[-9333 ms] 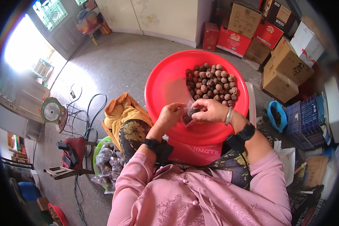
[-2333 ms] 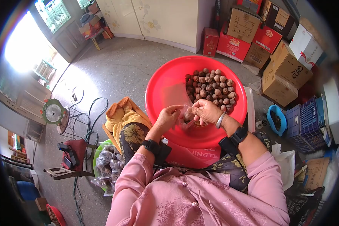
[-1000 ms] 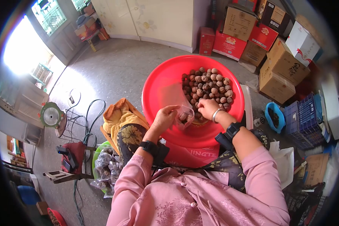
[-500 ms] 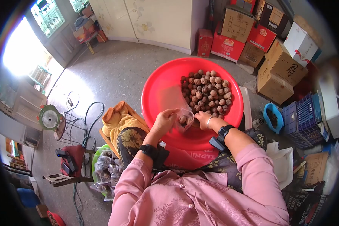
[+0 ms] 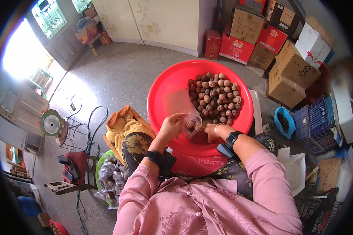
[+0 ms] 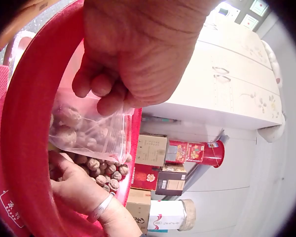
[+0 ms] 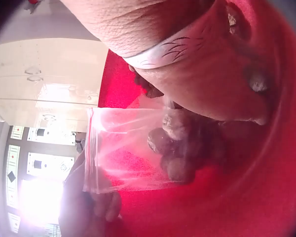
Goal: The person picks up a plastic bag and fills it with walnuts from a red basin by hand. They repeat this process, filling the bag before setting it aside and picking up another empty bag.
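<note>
My left hand [image 5: 172, 126] pinches the edge of a clear zip bag [image 5: 193, 124] over the red basin [image 5: 161, 90]. Several walnuts [image 7: 180, 168] lie in the lower part of the bag, seen through the plastic in the right wrist view. My right hand [image 5: 215, 132], a bracelet [image 7: 163, 54] at its wrist, reaches down beside the bag near the basin's front side. In the left wrist view the right hand [image 6: 79, 190] is close below the bag, its fingertips hidden; I cannot tell whether it holds a walnut. A heap of loose walnuts [image 5: 213, 94] fills the basin's far right.
A light sheet of plastic [image 5: 176, 101] lies in the basin. On the left stand a chair with a yellow cloth [image 5: 127, 127] and a green tub of filled bags [image 5: 113, 174]. Cartons [image 5: 288, 88], a blue basin [image 5: 284, 122] and a blue crate [image 5: 315, 123] are on the right.
Both hands were at the bag, then my right hand went to the walnut heap. It has since come back down beside the bag, toward the basin's front. My left hand keeps holding the bag.
</note>
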`<state>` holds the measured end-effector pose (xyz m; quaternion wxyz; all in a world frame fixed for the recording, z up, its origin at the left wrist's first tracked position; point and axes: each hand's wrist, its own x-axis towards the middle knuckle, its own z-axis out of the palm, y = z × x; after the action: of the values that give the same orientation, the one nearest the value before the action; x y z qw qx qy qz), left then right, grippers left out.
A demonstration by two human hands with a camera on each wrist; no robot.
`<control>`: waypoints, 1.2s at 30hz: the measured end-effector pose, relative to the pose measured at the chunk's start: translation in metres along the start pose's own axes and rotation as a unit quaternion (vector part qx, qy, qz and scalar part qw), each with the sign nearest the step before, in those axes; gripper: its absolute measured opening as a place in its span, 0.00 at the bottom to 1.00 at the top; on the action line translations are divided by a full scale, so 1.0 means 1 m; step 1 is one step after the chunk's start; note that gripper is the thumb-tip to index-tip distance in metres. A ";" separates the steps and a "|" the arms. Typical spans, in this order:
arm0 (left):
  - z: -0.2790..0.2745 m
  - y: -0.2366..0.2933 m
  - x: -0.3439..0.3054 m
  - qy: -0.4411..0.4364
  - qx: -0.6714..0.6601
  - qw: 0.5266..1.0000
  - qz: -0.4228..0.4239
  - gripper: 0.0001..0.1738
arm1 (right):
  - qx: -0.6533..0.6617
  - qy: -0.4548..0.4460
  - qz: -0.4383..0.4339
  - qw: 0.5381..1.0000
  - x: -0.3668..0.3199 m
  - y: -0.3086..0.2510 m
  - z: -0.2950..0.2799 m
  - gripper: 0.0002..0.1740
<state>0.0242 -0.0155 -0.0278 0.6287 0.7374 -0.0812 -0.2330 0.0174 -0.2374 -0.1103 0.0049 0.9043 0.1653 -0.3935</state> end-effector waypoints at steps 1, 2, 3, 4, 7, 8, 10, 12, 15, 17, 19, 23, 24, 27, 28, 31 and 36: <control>0.000 0.001 0.000 -0.002 -0.003 1.000 -0.005 0.18 | 0.010 -0.026 -0.001 1.000 0.000 -0.001 0.001 0.27; 0.000 0.000 0.000 -0.002 -0.003 1.000 -0.005 0.18 | 0.020 -0.053 -0.003 0.998 -0.005 -0.004 -0.003 0.26; 0.000 -0.001 0.000 -0.001 0.000 1.000 -0.005 0.18 | 0.020 -0.053 -0.004 0.998 -0.010 -0.007 -0.007 0.26; -0.001 -0.002 0.000 0.001 0.002 1.000 -0.005 0.18 | 0.052 -0.075 -0.006 0.996 -0.016 -0.010 -0.011 0.26; 0.000 0.003 -0.002 -0.001 0.013 1.000 -0.007 0.17 | 0.068 -0.112 -0.006 0.991 -0.016 -0.013 -0.011 0.27; 0.001 0.003 -0.002 0.000 0.013 1.000 -0.007 0.17 | 0.053 -0.127 -0.002 0.990 -0.014 -0.013 -0.009 0.28; 0.001 0.002 -0.001 -0.004 0.013 1.000 -0.011 0.15 | 0.053 -0.123 0.015 0.991 -0.012 -0.012 -0.006 0.28; 0.002 -0.002 0.002 0.006 0.016 1.000 -0.012 0.14 | 0.052 -0.120 0.032 0.991 -0.019 -0.017 -0.011 0.29; 0.005 -0.001 0.003 0.030 0.047 0.998 -0.024 0.12 | 0.054 -0.084 0.034 0.994 -0.023 -0.020 -0.013 0.31; 0.006 -0.001 0.002 0.044 0.076 0.996 -0.034 0.11 | 0.078 -0.026 -0.013 0.997 -0.017 -0.016 -0.005 0.27; 0.007 -0.005 0.003 0.086 0.168 0.981 0.050 0.09 | 0.079 -0.010 -0.009 0.997 -0.016 -0.017 -0.002 0.25; 0.007 -0.013 0.006 0.133 0.211 0.964 0.093 0.07 | 0.130 0.006 -0.020 0.991 -0.042 -0.021 -0.026 0.22; 0.008 -0.012 0.006 0.148 0.190 0.966 0.095 0.08 | 0.129 0.006 -0.021 0.991 -0.048 -0.021 -0.031 0.22; 0.008 -0.011 0.005 0.156 0.135 0.976 0.072 0.09 | 0.180 0.073 -0.012 0.981 -0.059 -0.016 -0.045 0.21; 0.007 -0.011 0.005 0.148 0.102 0.983 0.047 0.09 | 0.191 0.116 -0.040 0.974 -0.061 -0.011 -0.049 0.21; 0.007 -0.013 0.007 0.133 0.065 0.988 0.040 0.10 | 0.271 0.170 -0.053 0.946 -0.080 -0.010 -0.067 0.22; 0.007 -0.002 0.004 0.097 0.041 0.994 -0.022 0.13 | 0.389 0.269 -0.092 0.876 -0.091 -0.013 -0.078 0.18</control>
<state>0.0240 -0.0227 -0.0311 0.5977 0.7833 -0.0133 -0.1703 0.0111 -0.2407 0.0101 -0.4282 0.8849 0.0768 -0.1668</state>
